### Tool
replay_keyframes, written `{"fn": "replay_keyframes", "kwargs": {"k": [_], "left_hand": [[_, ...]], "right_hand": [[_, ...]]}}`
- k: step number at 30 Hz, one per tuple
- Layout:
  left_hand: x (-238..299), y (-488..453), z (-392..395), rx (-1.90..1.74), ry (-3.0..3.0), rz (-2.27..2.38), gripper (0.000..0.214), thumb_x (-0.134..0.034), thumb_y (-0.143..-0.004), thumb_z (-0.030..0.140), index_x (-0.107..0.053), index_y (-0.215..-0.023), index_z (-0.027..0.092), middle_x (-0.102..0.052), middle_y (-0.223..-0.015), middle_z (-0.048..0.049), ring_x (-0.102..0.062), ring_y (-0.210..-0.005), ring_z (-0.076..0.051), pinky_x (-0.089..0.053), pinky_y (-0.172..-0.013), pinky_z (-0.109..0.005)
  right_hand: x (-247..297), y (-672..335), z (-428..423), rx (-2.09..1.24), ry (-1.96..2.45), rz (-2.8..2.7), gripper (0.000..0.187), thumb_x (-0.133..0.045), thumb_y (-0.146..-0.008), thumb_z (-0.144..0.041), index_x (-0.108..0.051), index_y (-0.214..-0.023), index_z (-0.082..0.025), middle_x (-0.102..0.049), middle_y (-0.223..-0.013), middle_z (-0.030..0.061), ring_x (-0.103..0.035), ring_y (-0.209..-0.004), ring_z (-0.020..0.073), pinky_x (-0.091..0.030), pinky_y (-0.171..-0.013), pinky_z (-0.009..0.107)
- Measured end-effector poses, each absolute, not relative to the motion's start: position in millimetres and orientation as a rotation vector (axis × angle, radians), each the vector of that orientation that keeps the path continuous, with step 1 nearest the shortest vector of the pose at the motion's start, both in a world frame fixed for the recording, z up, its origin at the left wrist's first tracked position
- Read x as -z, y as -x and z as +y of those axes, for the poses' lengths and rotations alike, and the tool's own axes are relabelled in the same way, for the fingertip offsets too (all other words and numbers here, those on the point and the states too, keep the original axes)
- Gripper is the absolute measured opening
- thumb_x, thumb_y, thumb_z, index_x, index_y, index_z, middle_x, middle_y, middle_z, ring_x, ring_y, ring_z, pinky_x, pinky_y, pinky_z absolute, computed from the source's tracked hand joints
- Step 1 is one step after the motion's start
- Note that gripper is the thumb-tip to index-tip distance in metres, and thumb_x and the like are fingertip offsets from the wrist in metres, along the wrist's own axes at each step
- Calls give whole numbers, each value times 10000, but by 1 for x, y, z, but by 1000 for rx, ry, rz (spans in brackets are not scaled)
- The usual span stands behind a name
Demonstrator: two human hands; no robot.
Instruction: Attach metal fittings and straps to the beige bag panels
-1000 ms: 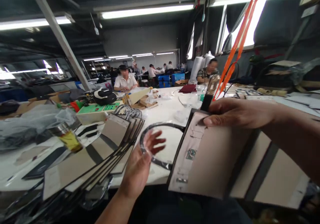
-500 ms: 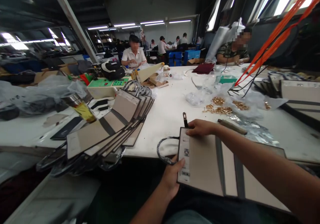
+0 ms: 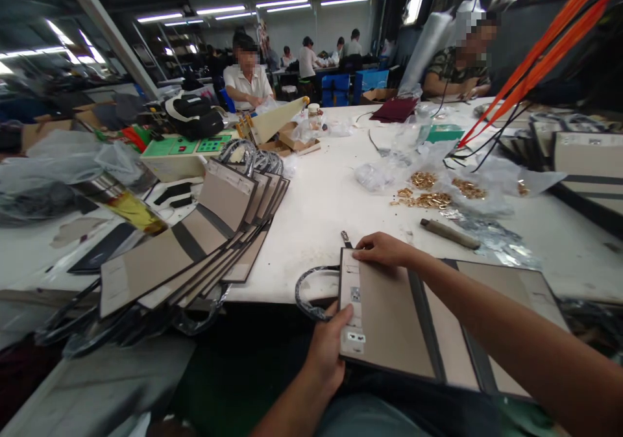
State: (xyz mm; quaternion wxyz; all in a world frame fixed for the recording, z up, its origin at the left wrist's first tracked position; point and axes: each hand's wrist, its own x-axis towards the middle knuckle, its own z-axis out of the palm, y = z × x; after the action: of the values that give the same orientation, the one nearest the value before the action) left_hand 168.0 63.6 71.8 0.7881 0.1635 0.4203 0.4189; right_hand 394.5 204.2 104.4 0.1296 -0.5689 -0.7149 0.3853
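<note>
A flat bag panel (image 3: pixel 389 313) with beige backing and dark crosswise bands lies over the table's front edge. My left hand (image 3: pixel 327 343) is closed on its left edge, thumb on the pale strip with small metal plates. Beside this hand, a plastic-wrapped handle (image 3: pixel 302 284) loops out from the panel. At the panel's top left corner, my right hand (image 3: pixel 382 252) pinches the edge, its fingertips partly hidden. Just beyond those fingers, a short dark strap with a metal fitting (image 3: pixel 345 237) sticks out.
On the left lies a fanned stack of similar panels (image 3: pixel 226 197), near a bottle of yellow liquid (image 3: pixel 139 213). Gold-coloured fittings (image 3: pixel 431 200), thin metal plates (image 3: pixel 509 242) and a grey-brown bar (image 3: pixel 450 234) lie right. Orange straps (image 3: pixel 530 67) hang there. Co-workers sit beyond.
The view has shifted, and more of the panel's right end shows. At its top corner, the strap with the metal fitting now leans left instead of standing nearly upright. Both hands stay on the panel.
</note>
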Motion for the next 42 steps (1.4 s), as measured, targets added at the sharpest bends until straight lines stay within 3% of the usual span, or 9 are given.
{"fn": "replay_keyframes", "kwargs": {"k": [12, 19, 22, 26, 32, 38, 42], "left_hand": [[-69, -169, 57, -845, -263, 982, 528, -911, -676, 296, -752, -1154, 136, -806, -1000, -132, -759, -1016, -336, -589, -928, -406], [-64, -173, 64, -865, -288, 1017, 538, -918, -682, 298, -750, -1167, 137, -807, -987, -130, -770, -978, -334, -602, -911, -418], [-59, -172, 62, -840, -271, 1031, 550, -921, -687, 311, -742, -1180, 145, -807, -989, -127, -773, -965, -327, -610, -876, -405], [-56, -172, 65, -849, -299, 1034, 533, -940, -650, 336, -752, -1108, 138, -809, -940, -112, -779, -894, -306, -613, -821, -377], [-60, -178, 70, -864, -324, 1094, 525, -952, -604, 384, -747, -1016, 133, -803, -869, -94, -763, -743, -253, -588, -702, -317], [-60, -180, 68, -895, -331, 1116, 494, -939, -597, 397, -757, -966, 123, -796, -826, -91, -760, -755, -263, -572, -682, -309], [-61, -181, 69, -895, -328, 1113, 504, -932, -600, 394, -762, -985, 118, -796, -834, -96, -760, -763, -266, -569, -692, -315]], "right_hand": [[-102, -392, 195, -1041, 1687, -2057, 344, -703, -855, -523, -793, -972, -213, -782, -934, 56, -692, -849, 241, -492, -758, 315], [-105, -391, 192, -889, 1767, -1974, 312, -701, -869, -504, -786, -991, -230, -778, -1011, 58, -697, -911, 245, -510, -812, 322], [-109, -417, 189, -638, 1822, -1897, 329, -670, -902, -489, -766, -1085, -234, -744, -1166, 79, -673, -1054, 268, -497, -939, 355], [-104, -486, 185, -66, 2065, -1768, 392, -624, -933, -486, -746, -1169, -199, -708, -1244, 127, -634, -1148, 315, -468, -1015, 415], [-74, -548, 186, 76, 2397, -1800, 557, -576, -935, -564, -653, -1353, -204, -657, -1328, 178, -604, -1196, 372, -463, -973, 475], [-77, -544, 186, -51, 2206, -1658, 436, -526, -933, -436, -677, -1239, -165, -659, -1231, 191, -620, -1100, 338, -466, -938, 443], [-115, -504, 166, -270, 1762, -1184, 332, -616, -890, -385, -639, -1184, -231, -671, -890, 64, -640, -802, 245, -502, -766, 378]]}}
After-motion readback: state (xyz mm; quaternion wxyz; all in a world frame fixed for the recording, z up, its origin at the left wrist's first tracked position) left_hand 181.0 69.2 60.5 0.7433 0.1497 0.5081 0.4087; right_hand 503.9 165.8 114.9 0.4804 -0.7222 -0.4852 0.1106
